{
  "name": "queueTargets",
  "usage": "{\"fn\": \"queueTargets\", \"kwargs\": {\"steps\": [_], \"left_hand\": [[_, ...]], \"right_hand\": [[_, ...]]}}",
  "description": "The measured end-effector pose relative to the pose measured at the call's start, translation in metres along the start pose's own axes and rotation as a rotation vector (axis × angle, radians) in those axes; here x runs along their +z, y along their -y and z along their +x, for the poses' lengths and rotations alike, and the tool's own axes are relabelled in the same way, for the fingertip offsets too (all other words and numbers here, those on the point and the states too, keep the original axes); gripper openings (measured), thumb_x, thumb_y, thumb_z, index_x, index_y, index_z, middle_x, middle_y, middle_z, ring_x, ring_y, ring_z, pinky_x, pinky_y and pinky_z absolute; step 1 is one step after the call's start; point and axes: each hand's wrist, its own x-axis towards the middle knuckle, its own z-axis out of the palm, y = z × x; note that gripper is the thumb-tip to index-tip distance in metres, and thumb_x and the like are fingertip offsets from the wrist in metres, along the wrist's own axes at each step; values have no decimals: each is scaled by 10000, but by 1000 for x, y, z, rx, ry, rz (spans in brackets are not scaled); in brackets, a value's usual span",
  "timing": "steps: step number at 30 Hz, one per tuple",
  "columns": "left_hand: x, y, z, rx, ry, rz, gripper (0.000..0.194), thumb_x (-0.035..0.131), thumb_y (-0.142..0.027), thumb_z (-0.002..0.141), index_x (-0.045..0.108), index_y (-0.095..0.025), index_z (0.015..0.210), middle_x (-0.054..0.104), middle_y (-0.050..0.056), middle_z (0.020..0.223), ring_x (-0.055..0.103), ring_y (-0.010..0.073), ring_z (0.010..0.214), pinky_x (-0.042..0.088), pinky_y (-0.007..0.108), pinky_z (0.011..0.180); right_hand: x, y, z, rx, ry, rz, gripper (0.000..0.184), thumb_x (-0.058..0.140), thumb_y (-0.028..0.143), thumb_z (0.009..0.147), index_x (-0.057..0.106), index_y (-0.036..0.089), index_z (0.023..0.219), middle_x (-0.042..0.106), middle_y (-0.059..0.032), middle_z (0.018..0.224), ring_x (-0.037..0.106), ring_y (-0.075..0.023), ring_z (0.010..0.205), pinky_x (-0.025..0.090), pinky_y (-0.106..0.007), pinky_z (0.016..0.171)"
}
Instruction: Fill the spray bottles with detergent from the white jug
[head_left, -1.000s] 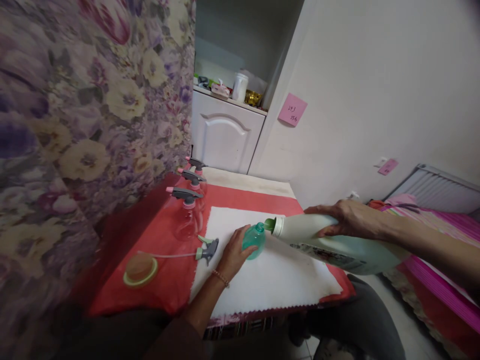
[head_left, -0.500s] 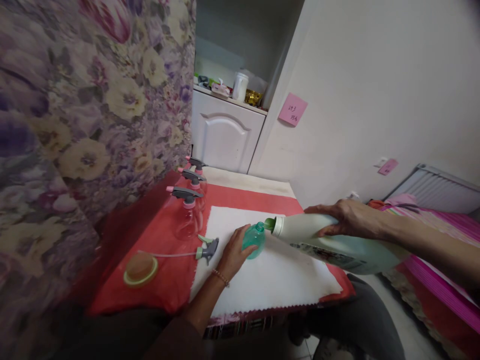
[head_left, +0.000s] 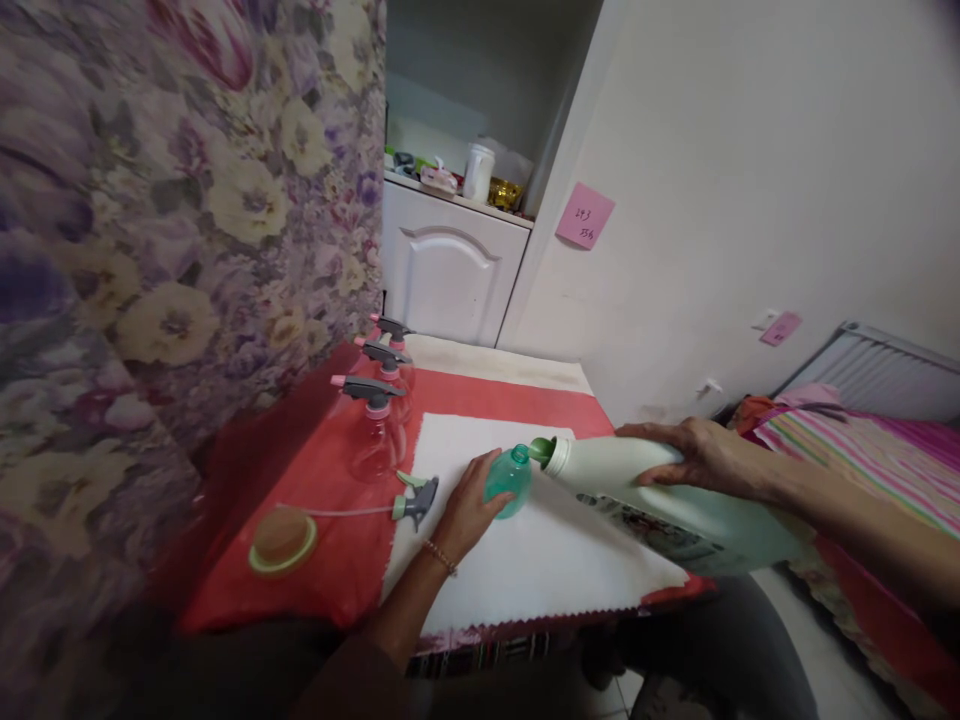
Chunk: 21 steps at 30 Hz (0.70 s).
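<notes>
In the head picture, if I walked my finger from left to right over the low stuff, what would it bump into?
Yellow-rimmed round thing → nearest pink-and-grey spray bottle → left hand → little green bottle → big pale bottle

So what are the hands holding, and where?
The left hand holds a small, clear green plastic bottle around its body; the right hand holds a big, pale green plastic jug by its upper side.

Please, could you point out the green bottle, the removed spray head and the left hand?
Green bottle (head_left: 513, 492), head view, body.
Spray head (head_left: 420, 501), head view, grey part.
Left hand (head_left: 468, 512), head view, back.
</notes>
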Motion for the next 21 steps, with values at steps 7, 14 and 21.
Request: {"fn": "queueTargets", "kwargs": {"steps": [7, 14, 21], "left_hand": [[-4, -2, 0, -14, 38, 28, 660, 643, -165, 728, 464, -220, 1361, 518, 99, 1383, 454, 260, 1308, 324, 435, 1122], [-8, -8, -2, -47, 69, 0, 754, 642, -85, 656, 462, -242, 1372, 496, 87, 1421, 420, 273, 1338, 288, 444, 1145], [-6, -12, -3, -141, 34, -27, 786, 657, -77, 621, 480, -258, 1365, 500, 84, 1422, 418, 284, 1343, 289, 439, 1145]], "right_hand": [[22, -15, -4, 41, -20, 143, 609, 607, 590, 820, 547, 274, 1338, 753, -29, 973, 706, -246, 809, 543, -301, 713], [35, -34, -8, 141, -123, 417, 644, 662, 537, 789, 528, 271, 1359, 720, -31, 921, 577, -140, 554, 462, -234, 468], [58, -41, 43, 179, -599, 775, 699, 699, 466, 748, 501, 208, 1367, 655, -19, 892, 463, -90, 495, 431, -243, 451]]}}
